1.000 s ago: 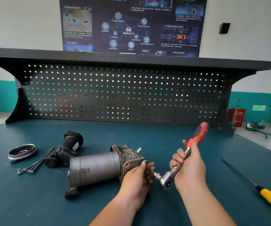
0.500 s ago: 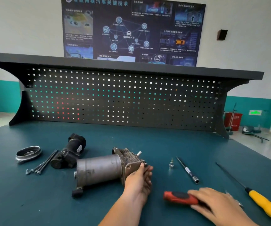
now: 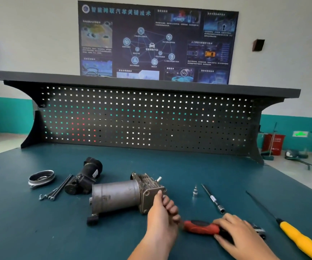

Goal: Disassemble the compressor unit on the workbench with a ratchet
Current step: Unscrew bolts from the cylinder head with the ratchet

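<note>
The compressor unit [image 3: 115, 196], a grey metal cylinder with a cast head at its right end, lies on its side on the teal workbench [image 3: 38, 231]. My left hand [image 3: 162, 212] grips that head end, thumb on the end plate and fingers curled round its edge. The ratchet [image 3: 200, 227] lies flat on the bench just right of that hand, its red handle pointing left. My right hand [image 3: 241, 233] covers its middle, holding the handle between thumb and fingers. The chrome ratchet head [image 3: 260, 230] peeks out beyond the hand.
A small socket bit [image 3: 195, 192] stands beside an extension bar [image 3: 213, 199]. A yellow-handled screwdriver [image 3: 299, 239] lies far right. Left of the compressor are a black removed part [image 3: 84, 180], long bolts [image 3: 57, 190] and a metal pulley ring [image 3: 41, 178]. A pegboard [image 3: 151, 119] backs the bench.
My right hand brought the ratchet away from the compressor's end and down flat onto the bench. The left hand stayed on the compressor head.
</note>
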Tool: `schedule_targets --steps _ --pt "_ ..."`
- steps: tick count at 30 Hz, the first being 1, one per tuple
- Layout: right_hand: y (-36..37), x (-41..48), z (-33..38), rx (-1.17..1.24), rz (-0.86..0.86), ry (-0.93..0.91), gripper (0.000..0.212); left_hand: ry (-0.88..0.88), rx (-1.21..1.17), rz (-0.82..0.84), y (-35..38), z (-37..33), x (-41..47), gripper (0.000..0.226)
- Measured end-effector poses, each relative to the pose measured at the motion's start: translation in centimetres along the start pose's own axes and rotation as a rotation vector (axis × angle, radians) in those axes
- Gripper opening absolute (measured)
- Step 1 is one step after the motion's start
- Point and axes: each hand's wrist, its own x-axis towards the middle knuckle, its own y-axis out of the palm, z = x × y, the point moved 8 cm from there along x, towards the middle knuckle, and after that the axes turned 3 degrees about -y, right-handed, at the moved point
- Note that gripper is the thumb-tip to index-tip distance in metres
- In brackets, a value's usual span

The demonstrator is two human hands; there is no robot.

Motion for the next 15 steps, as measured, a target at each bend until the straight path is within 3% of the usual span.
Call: schedule_targets --steps 6,8,11,15 --pt "-0.5 -0.4 -0.2 0.064 -0.052 0.039 0.032 0.442 0.309 -0.007 -7.9 -14.1 -4.4 0.022" --pt "-0.3 -0.2 -0.3 0.072 -0.032 0.039 0.035 0.610 0.468 -0.125 -11.8 -20.1 -5.9 0.021" --pt "0.4 0.1 -0.7 0.064 -0.034 0.011 0.065 0.809 0.706 -0.392 -17.4 -28.0 -7.3 0.018" --pt "1.1 0.3 -2.2 0.095 -0.058 0.047 0.070 0.800 1.110 -0.673 -22.0 -33.4 -5.5 0.008"
